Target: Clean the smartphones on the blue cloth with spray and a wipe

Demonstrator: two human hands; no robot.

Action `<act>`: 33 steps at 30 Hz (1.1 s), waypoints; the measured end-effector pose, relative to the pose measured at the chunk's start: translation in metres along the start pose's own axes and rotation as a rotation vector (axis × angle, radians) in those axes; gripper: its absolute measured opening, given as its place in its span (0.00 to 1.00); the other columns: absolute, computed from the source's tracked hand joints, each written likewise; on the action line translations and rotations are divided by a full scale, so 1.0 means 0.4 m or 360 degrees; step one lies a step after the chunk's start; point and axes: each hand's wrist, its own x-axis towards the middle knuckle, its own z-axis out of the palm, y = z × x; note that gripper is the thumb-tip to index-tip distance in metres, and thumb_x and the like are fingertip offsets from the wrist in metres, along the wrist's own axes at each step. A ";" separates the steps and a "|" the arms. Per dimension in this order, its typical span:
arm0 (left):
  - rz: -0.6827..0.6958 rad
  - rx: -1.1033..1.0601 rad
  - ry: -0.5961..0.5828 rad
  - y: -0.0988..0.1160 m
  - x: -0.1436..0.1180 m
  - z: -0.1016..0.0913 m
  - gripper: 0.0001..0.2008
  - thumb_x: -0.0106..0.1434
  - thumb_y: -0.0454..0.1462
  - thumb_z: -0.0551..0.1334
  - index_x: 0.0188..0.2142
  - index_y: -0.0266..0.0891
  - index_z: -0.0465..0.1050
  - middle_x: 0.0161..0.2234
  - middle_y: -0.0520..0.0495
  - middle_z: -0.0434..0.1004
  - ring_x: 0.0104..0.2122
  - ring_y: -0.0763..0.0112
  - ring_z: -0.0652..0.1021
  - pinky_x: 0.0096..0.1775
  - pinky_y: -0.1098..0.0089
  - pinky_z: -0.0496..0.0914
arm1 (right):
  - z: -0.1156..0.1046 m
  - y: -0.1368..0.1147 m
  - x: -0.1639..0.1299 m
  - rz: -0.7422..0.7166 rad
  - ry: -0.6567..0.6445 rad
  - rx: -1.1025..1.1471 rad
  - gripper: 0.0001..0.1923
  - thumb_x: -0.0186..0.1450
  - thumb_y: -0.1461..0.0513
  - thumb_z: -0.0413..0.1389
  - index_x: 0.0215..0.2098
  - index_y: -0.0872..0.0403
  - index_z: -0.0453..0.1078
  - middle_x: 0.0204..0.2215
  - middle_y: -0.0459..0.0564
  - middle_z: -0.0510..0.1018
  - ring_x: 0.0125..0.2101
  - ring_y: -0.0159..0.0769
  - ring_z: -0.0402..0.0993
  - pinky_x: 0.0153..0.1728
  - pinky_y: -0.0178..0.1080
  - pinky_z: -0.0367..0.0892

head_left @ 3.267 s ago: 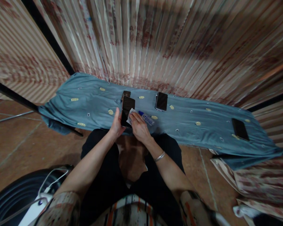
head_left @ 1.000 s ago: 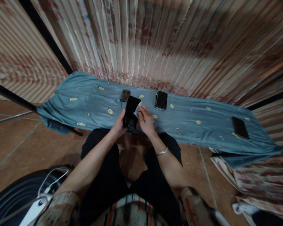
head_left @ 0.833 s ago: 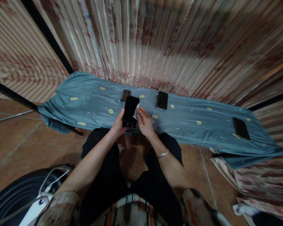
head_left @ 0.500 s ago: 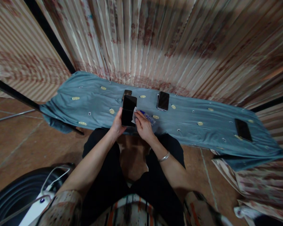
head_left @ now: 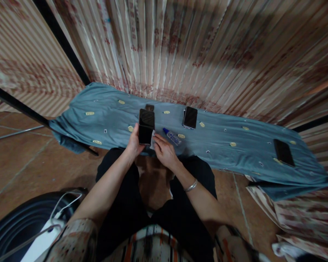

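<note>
My left hand (head_left: 135, 143) grips a black smartphone (head_left: 147, 125) by its left side, screen facing up, above the cloth-covered bench. Pinched in the fingers of my right hand (head_left: 164, 150) is a small white wipe (head_left: 152, 139), which lies against the phone's lower right edge. Just beyond the right hand, a clear bottle with a blue cap (head_left: 172, 136) rests on its side on the cloth. A small dark box-like item (head_left: 149, 108) sits behind the top of the phone, partly hidden by it.
A blue-green patterned cloth (head_left: 218, 140) covers the long bench. Stacked phones (head_left: 190, 117) lie right of centre, and another dark phone (head_left: 283, 152) lies near the right end. Pleated curtains (head_left: 164, 47) hang behind. A white power strip (head_left: 43, 240) rests on a black coil (head_left: 13, 218) at lower left.
My right hand has slid down and slightly left with the wipe, from the phone's face to its lower right edge. The phone has shifted slightly left, and more of the bottle shows.
</note>
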 end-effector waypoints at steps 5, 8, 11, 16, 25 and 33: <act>0.0006 -0.0051 0.0028 0.000 -0.008 0.010 0.27 0.76 0.50 0.48 0.38 0.36 0.80 0.26 0.46 0.82 0.24 0.68 0.80 0.32 0.71 0.75 | 0.004 0.005 -0.003 -0.0049 -0.0056 -0.0116 0.22 0.72 0.66 0.48 0.59 0.57 0.76 0.62 0.60 0.77 0.62 0.45 0.74 0.66 0.50 0.68; -0.0025 -0.0037 0.0005 -0.007 0.003 0.003 0.28 0.76 0.51 0.48 0.41 0.35 0.81 0.27 0.45 0.83 0.27 0.66 0.81 0.35 0.69 0.76 | 0.003 0.003 0.001 -0.0047 -0.0053 -0.0223 0.21 0.73 0.66 0.48 0.57 0.56 0.77 0.60 0.60 0.78 0.58 0.47 0.76 0.64 0.51 0.70; -0.0047 -0.0024 -0.0029 -0.013 0.018 -0.010 0.29 0.75 0.53 0.48 0.44 0.35 0.81 0.30 0.43 0.84 0.32 0.63 0.83 0.38 0.66 0.77 | 0.003 -0.001 0.004 -0.0051 -0.0024 -0.0307 0.19 0.73 0.65 0.48 0.55 0.56 0.78 0.58 0.60 0.79 0.55 0.47 0.77 0.62 0.50 0.72; -0.0054 0.0019 -0.0125 -0.022 0.030 -0.024 0.30 0.74 0.56 0.48 0.45 0.36 0.81 0.34 0.40 0.86 0.37 0.60 0.85 0.42 0.64 0.79 | 0.010 -0.012 0.006 -0.0129 0.0006 -0.0373 0.19 0.74 0.65 0.47 0.53 0.56 0.79 0.56 0.60 0.81 0.53 0.46 0.77 0.60 0.50 0.73; -0.0073 0.0050 -0.0235 -0.035 0.005 0.005 0.36 0.74 0.58 0.42 0.54 0.39 0.79 0.41 0.38 0.87 0.45 0.50 0.85 0.49 0.56 0.78 | 0.028 -0.059 0.019 -0.0233 -0.0036 -0.0327 0.21 0.75 0.65 0.46 0.57 0.58 0.77 0.57 0.60 0.80 0.55 0.45 0.76 0.65 0.50 0.68; -0.0118 0.0066 -0.0149 -0.028 -0.018 0.024 0.38 0.75 0.56 0.39 0.53 0.33 0.79 0.35 0.38 0.86 0.43 0.56 0.85 0.47 0.61 0.78 | 0.032 -0.071 0.030 -0.0203 -0.0091 -0.0229 0.24 0.75 0.65 0.43 0.64 0.55 0.72 0.62 0.58 0.77 0.61 0.46 0.72 0.67 0.51 0.65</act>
